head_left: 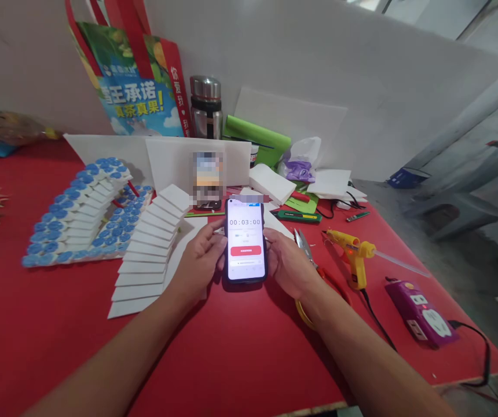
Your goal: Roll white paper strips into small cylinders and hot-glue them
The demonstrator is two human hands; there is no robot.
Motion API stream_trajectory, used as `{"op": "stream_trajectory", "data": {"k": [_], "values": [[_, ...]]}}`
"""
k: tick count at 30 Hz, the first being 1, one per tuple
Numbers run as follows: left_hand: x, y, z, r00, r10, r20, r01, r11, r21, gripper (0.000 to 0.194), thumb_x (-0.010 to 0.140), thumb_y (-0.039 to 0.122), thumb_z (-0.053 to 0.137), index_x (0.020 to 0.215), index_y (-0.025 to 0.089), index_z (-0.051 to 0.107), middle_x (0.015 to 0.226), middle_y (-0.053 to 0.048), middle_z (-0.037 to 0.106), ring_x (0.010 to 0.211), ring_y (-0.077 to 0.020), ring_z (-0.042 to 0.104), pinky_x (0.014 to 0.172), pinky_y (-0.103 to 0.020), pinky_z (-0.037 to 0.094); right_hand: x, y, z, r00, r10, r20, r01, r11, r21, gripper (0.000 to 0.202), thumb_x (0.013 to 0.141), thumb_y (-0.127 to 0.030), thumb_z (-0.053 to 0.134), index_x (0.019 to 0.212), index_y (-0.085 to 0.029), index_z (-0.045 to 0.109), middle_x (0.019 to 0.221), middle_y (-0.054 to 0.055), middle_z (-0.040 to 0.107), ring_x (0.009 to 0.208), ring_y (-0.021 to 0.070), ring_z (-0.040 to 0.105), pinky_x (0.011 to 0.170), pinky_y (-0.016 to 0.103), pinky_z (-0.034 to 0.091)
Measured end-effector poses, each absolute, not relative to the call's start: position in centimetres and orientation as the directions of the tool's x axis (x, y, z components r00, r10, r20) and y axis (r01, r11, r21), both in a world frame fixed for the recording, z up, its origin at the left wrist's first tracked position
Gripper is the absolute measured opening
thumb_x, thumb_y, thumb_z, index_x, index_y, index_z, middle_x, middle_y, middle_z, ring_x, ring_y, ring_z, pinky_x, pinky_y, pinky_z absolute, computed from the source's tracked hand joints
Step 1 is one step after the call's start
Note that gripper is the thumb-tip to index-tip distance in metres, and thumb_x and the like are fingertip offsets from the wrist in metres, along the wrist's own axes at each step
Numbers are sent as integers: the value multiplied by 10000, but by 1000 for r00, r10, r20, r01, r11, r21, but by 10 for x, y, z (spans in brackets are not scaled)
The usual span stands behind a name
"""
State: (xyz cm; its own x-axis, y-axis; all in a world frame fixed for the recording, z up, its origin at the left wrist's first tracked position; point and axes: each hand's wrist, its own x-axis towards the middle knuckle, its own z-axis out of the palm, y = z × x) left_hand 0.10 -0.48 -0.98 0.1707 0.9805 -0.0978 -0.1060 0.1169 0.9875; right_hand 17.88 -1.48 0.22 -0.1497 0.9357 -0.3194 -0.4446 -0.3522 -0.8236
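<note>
A black smartphone (246, 240) is held upright between my two hands, its lit screen facing me with "00:03:00" and a red button. My left hand (203, 253) grips its left edge, fingers curled behind. On the right edge, my right hand (286, 260) closes round the phone in the same way. Left of my left hand stands a white stepped staircase model (147, 252). Scissors (305, 246) with red and yellow handles lie partly under my right forearm. Further left is another stepped model decorated with blue rolled pieces (70, 217).
On the red table (235, 359), a yellow glue gun (353, 252), purple power strip (420, 313) and green cutter (299, 216) lie to the right. At the back are a steel flask (206, 107), a printed bag (138, 87), white boards (270, 182) and a second, blurred phone (208, 179).
</note>
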Motion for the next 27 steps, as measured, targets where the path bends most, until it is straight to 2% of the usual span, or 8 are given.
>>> {"op": "stream_trajectory", "data": {"k": [9, 17, 27], "values": [[2, -3, -13, 163, 980, -110, -145, 134, 980, 563, 934, 354, 644, 1447, 150, 534, 585, 70, 486, 494, -103, 380, 468, -205, 329, 178, -15, 3, -144, 950, -277, -424, -312, -850, 245, 880, -359, 652, 1066, -210, 709, 1065, 75, 790, 1068, 285, 729, 843, 409, 576], [2, -5, -9, 169, 982, -89, -141, 113, 984, 557, 936, 361, 650, 1442, 153, 545, 617, 64, 502, 520, -99, 393, 502, -201, 346, 177, -17, 7, -143, 950, -278, -429, -313, -847, 259, 850, -374, 675, 1055, -219, 706, 1064, 72, 790, 1074, 288, 721, 831, 401, 578], [0, -4, -12, 176, 980, -97, -140, 123, 983, 557, 948, 372, 645, 1458, 177, 536, 614, 62, 502, 518, -107, 398, 498, -213, 344, 175, -16, 11, -189, 948, -256, -449, -315, -836, 247, 897, -360, 586, 1027, -228, 749, 1000, 55, 798, 1063, 280, 723, 823, 384, 564]]}}
